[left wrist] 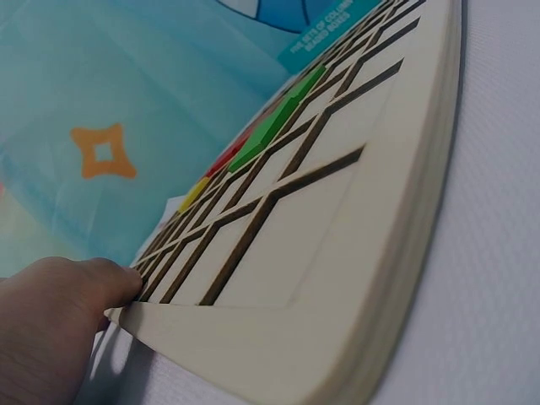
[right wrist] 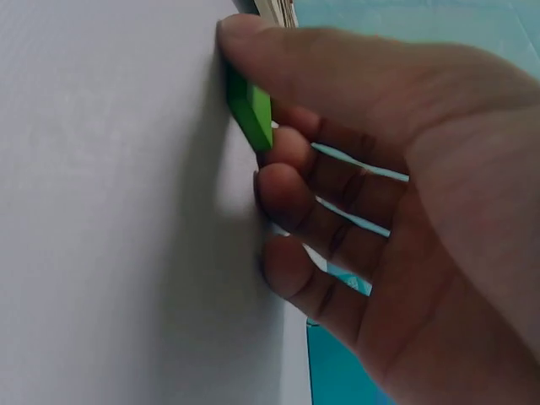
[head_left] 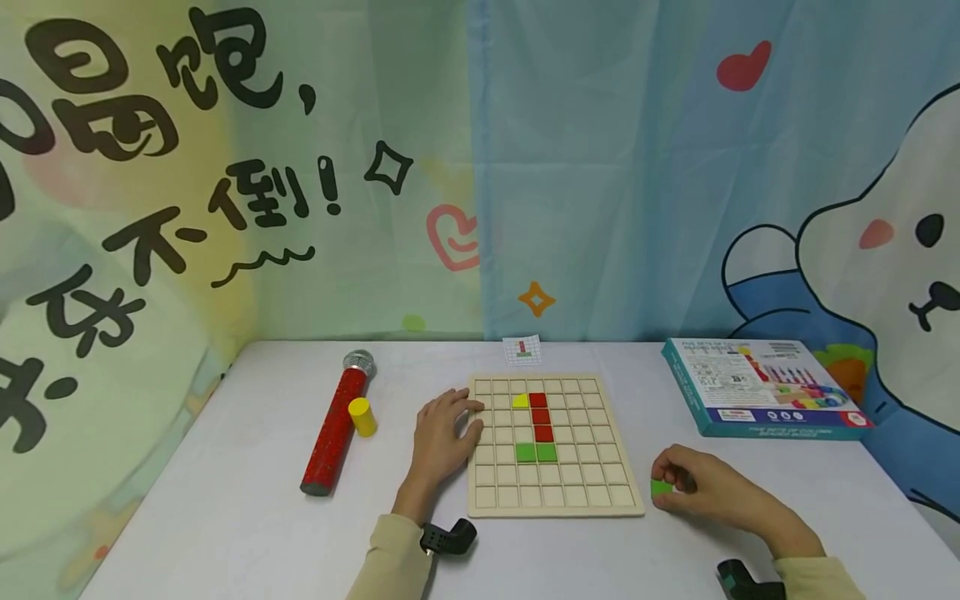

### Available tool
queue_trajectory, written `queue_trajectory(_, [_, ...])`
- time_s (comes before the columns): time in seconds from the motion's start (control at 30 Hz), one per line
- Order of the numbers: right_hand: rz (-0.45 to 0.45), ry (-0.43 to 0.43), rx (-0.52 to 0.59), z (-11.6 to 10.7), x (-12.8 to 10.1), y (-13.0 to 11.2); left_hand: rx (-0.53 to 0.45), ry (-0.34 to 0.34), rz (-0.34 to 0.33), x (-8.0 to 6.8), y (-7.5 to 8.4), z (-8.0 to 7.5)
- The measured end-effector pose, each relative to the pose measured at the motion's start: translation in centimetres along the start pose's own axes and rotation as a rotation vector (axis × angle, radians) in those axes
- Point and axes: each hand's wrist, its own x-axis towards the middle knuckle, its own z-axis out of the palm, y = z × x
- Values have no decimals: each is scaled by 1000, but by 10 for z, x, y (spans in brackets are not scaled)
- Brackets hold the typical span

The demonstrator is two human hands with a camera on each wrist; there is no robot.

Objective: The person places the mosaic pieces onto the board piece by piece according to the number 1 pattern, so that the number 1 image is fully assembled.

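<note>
On the white table (head_left: 225, 500), just right of the wooden grid board (head_left: 553, 493), the right hand (head_left: 705, 487) curls its fingers around a green tile (head_left: 661, 488), pinching it against the tabletop, probably to lift it. The left hand (head_left: 442, 437) lies with straight fingers pressed on the board's left edge, seemingly steadying it. The right wrist view shows the tile (right wrist: 250, 108) tilted on edge under the thumb, hidden from the head camera. Only the head view shows the red tube (head_left: 334, 425), yellow cylinder (head_left: 362, 416) and game box (head_left: 765, 387).
</note>
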Motion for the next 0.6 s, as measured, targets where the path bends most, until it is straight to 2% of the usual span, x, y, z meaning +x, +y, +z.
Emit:
queue_trajectory(0.27, [-22, 2, 27, 0, -2, 2, 4, -7, -1, -1, -1, 0])
queue_trajectory(0.4, [6, -7, 79, -1, -1, -2, 7, -3, 0, 0, -1, 0])
queue_trajectory(0.6, [21, 14, 101, 3, 4, -6, 9, -6, -3, 1, -2, 1])
